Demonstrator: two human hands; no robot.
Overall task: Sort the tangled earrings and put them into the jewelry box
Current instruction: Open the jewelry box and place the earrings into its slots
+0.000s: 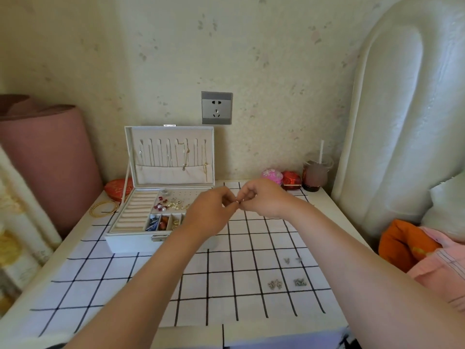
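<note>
A white jewelry box (130, 241) stands open at the table's back left, with necklaces hanging in its raised lid and earrings and beads in its tray. My left hand (210, 214) and my right hand (264, 199) meet above the table just right of the box. Both pinch a small gold earring (238, 202) between their fingertips. Several small silver earrings lie on the checked cloth at the front right: one pair (275, 284), another (299, 282) and two tiny studs (292, 260).
Gold bangles (103, 209) and a red pouch (117, 188) lie left of the box. A pink ball (272, 175), a red box (291, 180) and a cup with a straw (315, 173) stand at the back right. A padded headboard (402, 122) rises on the right.
</note>
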